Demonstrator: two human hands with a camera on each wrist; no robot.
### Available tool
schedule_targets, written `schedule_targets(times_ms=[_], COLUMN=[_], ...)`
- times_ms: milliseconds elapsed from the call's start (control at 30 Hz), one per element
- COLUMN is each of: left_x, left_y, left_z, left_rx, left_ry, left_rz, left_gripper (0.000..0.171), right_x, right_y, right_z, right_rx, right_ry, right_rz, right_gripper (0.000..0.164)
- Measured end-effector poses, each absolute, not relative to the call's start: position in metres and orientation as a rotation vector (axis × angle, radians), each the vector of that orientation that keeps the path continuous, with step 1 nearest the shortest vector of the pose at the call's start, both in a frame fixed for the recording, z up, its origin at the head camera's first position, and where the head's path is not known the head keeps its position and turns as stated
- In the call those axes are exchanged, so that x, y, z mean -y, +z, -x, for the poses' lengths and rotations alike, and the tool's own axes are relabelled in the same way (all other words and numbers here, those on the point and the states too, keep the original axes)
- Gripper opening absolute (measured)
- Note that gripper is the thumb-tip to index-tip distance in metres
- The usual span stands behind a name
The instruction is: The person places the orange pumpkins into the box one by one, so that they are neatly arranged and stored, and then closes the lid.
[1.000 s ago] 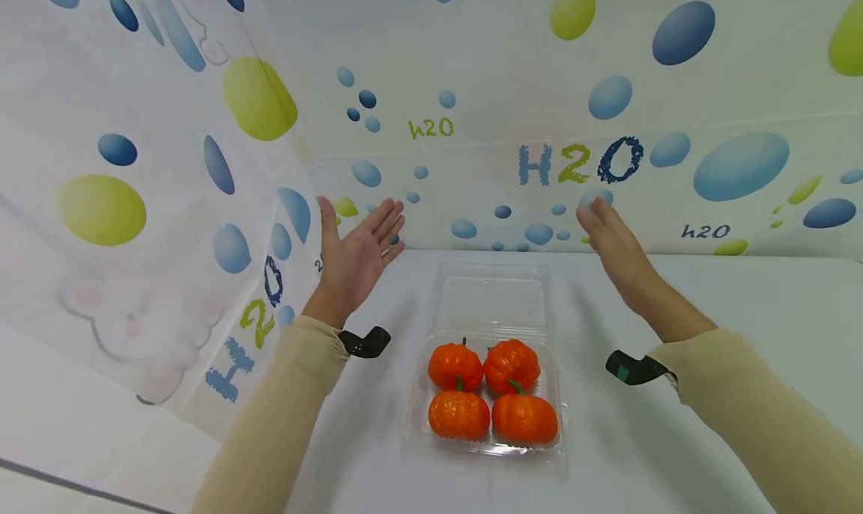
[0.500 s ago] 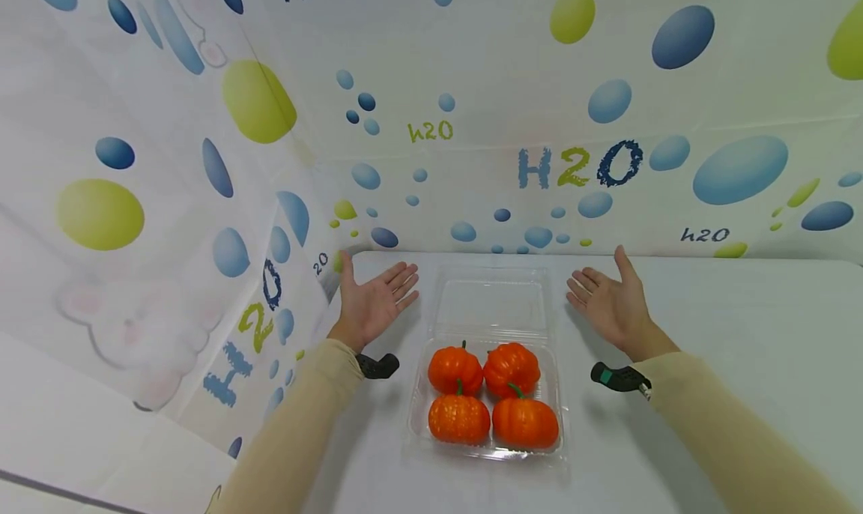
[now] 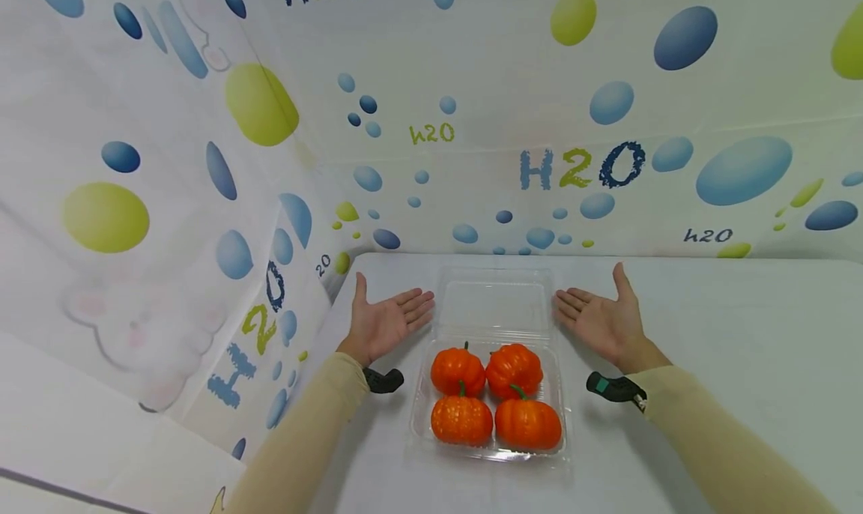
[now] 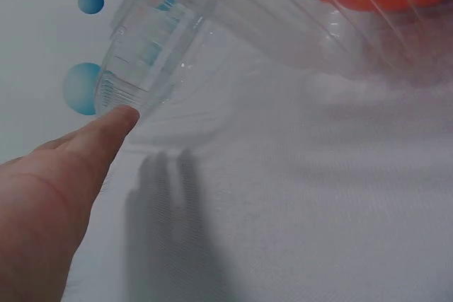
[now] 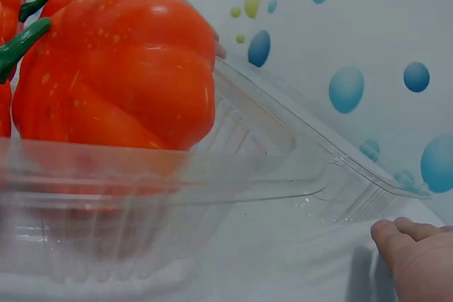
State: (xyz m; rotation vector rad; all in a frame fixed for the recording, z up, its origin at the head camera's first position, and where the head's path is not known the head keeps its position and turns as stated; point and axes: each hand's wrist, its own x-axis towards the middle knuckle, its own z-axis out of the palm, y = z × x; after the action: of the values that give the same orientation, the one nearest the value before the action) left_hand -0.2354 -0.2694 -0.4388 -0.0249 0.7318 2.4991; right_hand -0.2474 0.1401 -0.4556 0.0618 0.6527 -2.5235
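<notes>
A clear plastic clamshell box (image 3: 418,416) lies on the white table with its lid (image 3: 494,304) folded back toward the wall. Several small orange pumpkins (image 3: 461,419) with green stems sit in its base in two rows. My left hand (image 3: 387,325) is at the lid's left side, fingers straight and palm turned up and inward. On the lid's right side my right hand (image 3: 603,323) mirrors it, thumb raised. Both hold nothing. In the left wrist view the fingertips (image 4: 126,114) look very near the lid's edge; whether they touch it I cannot tell.
The white table (image 3: 742,364) reaches back to a wall sheet (image 3: 485,64) printed with blue and green drops and H2O lettering. A second printed sheet (image 3: 168,304) runs along the left. Black wrist cameras (image 3: 610,386) stick out below both hands.
Both hands have come down from above the table and moved inward to the lid's two sides. The right palm has turned upward. The box and pumpkins stay put.
</notes>
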Motion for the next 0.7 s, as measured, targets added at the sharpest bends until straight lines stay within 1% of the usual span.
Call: schedule_targets(times_ms=[400,700], left_x=[0.2657,0.2656], left_y=[-0.4417,-0.4383], left_z=[0.2352,0.2364], left_rx=[-0.781,-0.800], left_ry=[2.465,2.453], left_rz=[0.063,0.033], left_gripper=[0.129,0.131], right_x=[-0.1374,-0.1359], right_y=[-0.4533,-0.4477], right_z=[0.2455,0.2459], right_rx=[-0.693,-0.716], right_ry=[-2.487,-2.477], right_rz=[-0.060,0.007], right_gripper=[0.120,0.118])
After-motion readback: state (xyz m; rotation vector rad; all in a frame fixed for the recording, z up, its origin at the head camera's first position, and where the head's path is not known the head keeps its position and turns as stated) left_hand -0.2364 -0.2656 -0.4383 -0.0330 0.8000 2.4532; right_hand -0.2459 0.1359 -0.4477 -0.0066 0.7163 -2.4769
